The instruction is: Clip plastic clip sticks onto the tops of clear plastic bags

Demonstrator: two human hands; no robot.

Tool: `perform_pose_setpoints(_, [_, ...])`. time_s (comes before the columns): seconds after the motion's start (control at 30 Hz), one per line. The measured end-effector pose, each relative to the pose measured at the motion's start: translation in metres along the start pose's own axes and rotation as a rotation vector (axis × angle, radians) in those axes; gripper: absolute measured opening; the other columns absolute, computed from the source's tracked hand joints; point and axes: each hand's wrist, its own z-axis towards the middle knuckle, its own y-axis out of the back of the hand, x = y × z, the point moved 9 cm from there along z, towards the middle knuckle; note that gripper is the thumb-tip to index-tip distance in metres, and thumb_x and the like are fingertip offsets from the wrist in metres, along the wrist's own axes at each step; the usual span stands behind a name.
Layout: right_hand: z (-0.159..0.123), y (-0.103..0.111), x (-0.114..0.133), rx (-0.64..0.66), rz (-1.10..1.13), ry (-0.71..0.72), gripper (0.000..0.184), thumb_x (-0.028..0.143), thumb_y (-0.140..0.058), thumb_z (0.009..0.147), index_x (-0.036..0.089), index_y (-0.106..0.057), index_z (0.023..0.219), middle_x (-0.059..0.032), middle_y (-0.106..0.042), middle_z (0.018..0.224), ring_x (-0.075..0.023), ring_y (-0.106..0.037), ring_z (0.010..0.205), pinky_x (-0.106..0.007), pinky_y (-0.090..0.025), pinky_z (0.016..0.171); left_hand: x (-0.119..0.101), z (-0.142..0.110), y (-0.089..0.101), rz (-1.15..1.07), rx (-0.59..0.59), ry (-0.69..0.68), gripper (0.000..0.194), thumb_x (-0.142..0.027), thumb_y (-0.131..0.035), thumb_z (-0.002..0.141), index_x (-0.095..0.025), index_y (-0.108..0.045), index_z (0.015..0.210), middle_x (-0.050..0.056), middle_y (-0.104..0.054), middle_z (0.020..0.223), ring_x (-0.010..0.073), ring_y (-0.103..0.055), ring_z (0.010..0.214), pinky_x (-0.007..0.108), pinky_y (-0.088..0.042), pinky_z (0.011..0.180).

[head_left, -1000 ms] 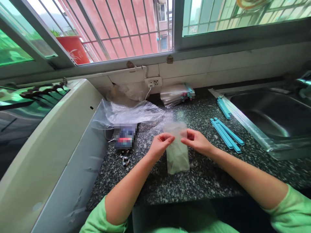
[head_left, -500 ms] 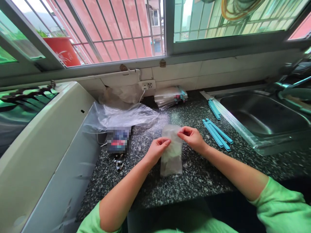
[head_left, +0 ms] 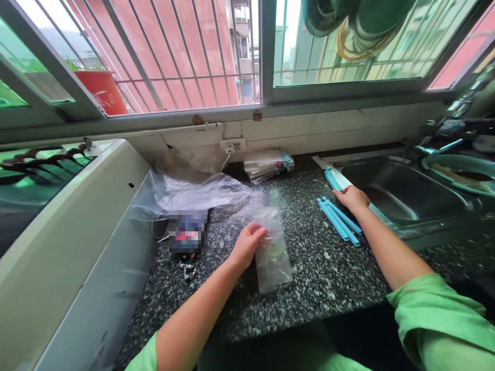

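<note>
A clear plastic bag point(head_left: 274, 257) stands out over the dark speckled countertop. My left hand point(head_left: 247, 245) pinches its upper left side between thumb and fingers. My right hand point(head_left: 352, 198) reaches to the sink's left edge, its fingers closed at the near end of a small group of blue plastic strips point(head_left: 331, 178). How many strips it grips is hidden. Several more blue strips point(head_left: 337, 221) lie loose on the counter just below that hand. Farther back sits a stack of clear bags point(head_left: 263, 164) with blue and pink pieces along one end.
A steel sink point(head_left: 402, 188) with a basin point(head_left: 464, 170) beside it is on the right. Crumpled plastic sheeting point(head_left: 193, 193), a blurred-out packet point(head_left: 188, 232) and a beaded chain point(head_left: 188, 270) lie left. A white-sided appliance point(head_left: 88, 232) borders the counter. An outlet point(head_left: 235, 146) is on the wall.
My right hand has let go of the bag's top and moved right to the blue strips by the sink. The left hand still holds the bag. The view has tilted slightly up.
</note>
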Motion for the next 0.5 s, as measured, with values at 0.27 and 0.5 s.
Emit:
perform_pose_setpoints(0.27, [-0.007, -0.006, -0.003, 0.098, -0.172, -0.112, 0.036, 0.039, -0.052, 0.078, 0.014, -0.067, 0.099, -0.0181, -0.066, 0.100, -0.0289, -0.062, 0.093, -0.032, -0.045, 0.065, -0.003, 0.000, -0.003, 0.000, 0.059, 0.036, 0.037, -0.038, -0.077, 0.046, -0.014, -0.059, 0.066, -0.002, -0.055, 0.059, 0.0078, -0.047, 0.053, 0.021, -0.035, 0.054])
perform_pose_setpoints(0.5, [-0.016, 0.004, 0.009, 0.024, -0.086, -0.044, 0.033, 0.039, -0.052, 0.076, 0.017, -0.068, 0.095, -0.0144, -0.068, 0.095, -0.0278, -0.062, 0.089, -0.030, -0.041, 0.062, -0.010, 0.000, 0.003, 0.055, 0.043, 0.036, 0.036, -0.041, -0.075, 0.049, -0.014, -0.056, 0.061, -0.003, -0.052, 0.054, 0.0063, -0.041, 0.049, 0.020, -0.027, 0.049])
